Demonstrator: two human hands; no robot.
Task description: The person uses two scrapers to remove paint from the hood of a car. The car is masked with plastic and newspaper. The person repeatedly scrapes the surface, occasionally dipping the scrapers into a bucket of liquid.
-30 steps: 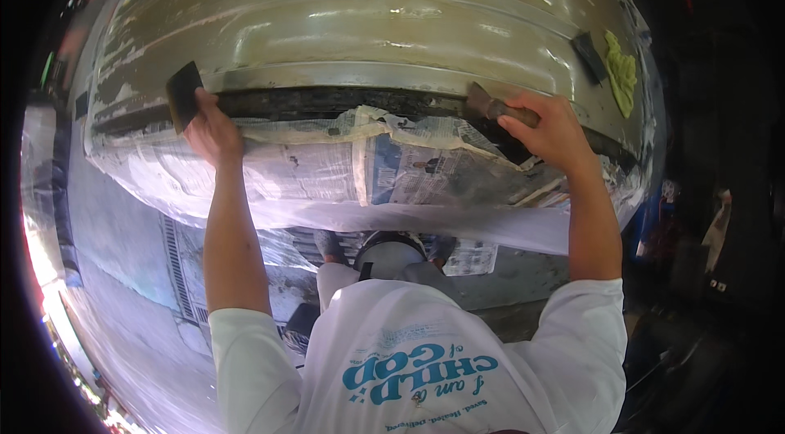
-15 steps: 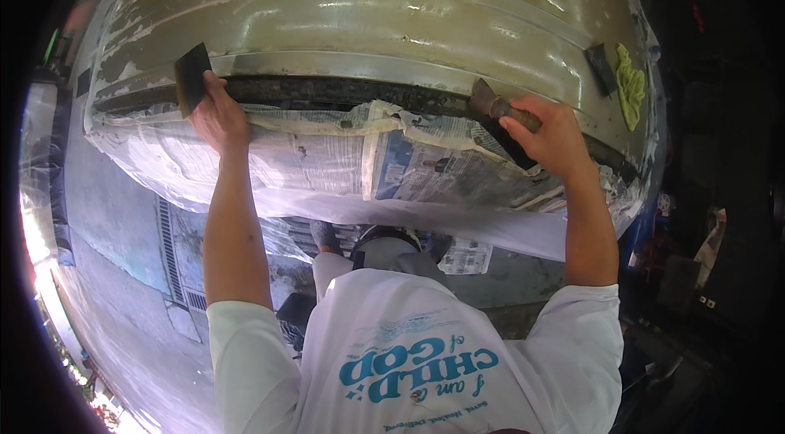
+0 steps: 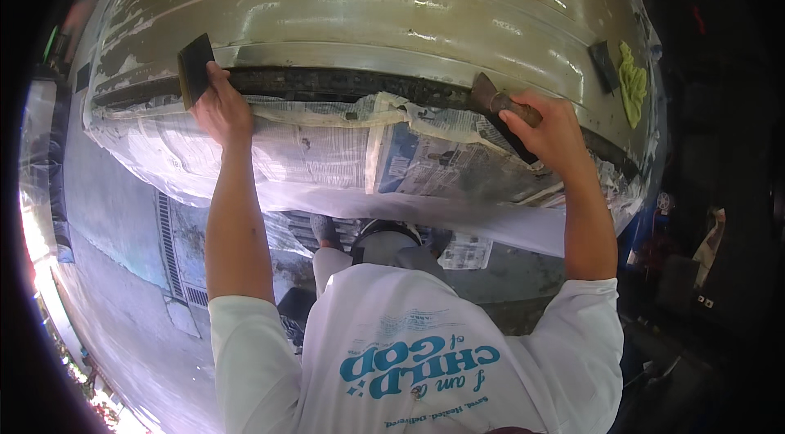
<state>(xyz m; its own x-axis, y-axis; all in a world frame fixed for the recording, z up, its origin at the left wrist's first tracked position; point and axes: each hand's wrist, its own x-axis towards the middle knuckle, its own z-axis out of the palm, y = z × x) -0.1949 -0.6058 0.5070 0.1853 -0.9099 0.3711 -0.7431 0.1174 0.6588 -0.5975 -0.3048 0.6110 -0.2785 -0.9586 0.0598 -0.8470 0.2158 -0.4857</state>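
My left hand (image 3: 222,117) grips a thin black rectangular plate, like a spreader (image 3: 196,69), tilted up at the near left edge of a large, ribbed, tan-painted panel (image 3: 343,21). In my right hand (image 3: 556,130) is a putty knife (image 3: 484,94) with a worn wooden handle. Its dark blade points up and left, over a dark channel (image 3: 327,84) running along the panel's near edge. Whether the blade touches the channel I cannot tell. Below the right hand, a black strip (image 3: 515,144) lies slanted, partly hidden by the hand.
Taped newspaper (image 3: 319,152) and clear plastic sheeting (image 3: 343,207) cover the side below the channel. On the panel's right lie a black pad (image 3: 603,68) and a yellow-green cloth (image 3: 632,84). A floor grate (image 3: 170,246) shows at left, with more newspaper (image 3: 468,252) near my feet.
My left hand and the black spreader have shifted slightly to the right. The right hand keeps nearly the same place over the channel with the putty knife. The whole view has moved a little.
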